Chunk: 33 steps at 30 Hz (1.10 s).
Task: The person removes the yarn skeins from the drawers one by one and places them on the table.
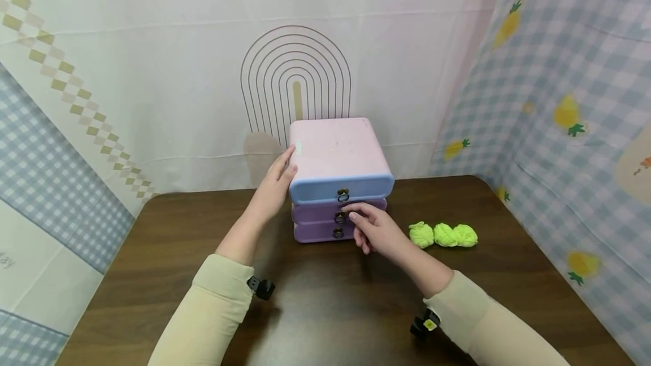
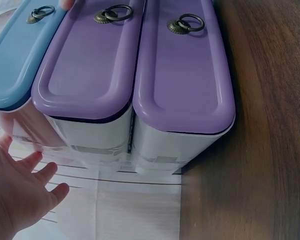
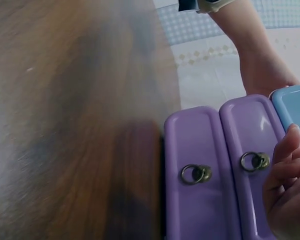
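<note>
The pink-topped, three-drawer box with one glossy light blue front and two purple ones (image 1: 335, 148) stands in front of me, near the far edge of the dark brown wood-grain table (image 1: 315, 309). My left hand (image 1: 272, 188) lies against its left side near the top edge, fingers spread, clasping nothing. My right hand (image 1: 375, 229) is loosely bent and holds nothing, its fingertips just beside the round, dark metal ring pull of the middle drawer (image 1: 339, 217). Three neon yellow-green yarn bundles (image 1: 445, 235) lie to the box's right.
</note>
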Available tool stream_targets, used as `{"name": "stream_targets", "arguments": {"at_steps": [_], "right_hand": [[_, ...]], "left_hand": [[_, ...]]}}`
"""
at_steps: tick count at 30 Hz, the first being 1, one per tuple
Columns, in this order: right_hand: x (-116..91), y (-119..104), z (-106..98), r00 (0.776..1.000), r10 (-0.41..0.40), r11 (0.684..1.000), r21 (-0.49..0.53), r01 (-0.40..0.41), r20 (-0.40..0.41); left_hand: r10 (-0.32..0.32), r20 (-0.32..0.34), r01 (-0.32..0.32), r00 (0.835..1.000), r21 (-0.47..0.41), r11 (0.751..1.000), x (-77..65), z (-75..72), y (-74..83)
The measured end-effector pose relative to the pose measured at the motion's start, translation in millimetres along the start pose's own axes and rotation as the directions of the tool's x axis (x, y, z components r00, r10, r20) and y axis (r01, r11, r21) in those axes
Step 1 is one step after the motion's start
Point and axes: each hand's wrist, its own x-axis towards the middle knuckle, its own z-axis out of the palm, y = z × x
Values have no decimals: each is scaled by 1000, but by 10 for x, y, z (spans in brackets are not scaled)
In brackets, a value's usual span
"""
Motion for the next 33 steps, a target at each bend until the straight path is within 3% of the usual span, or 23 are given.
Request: {"name": "stream_targets", "arguments": {"at_steps": [15,33], "right_hand": [[-80,192,-92,998,52,998,-46,-53,-25],[-29,379,-58,998,53,997,-61,-51,36]], "left_hand": [[8,-12,-8,1000,-8,1000,26,7,-57],[15,-15,-15,1000,-15,1000,23,21,-38]]}}
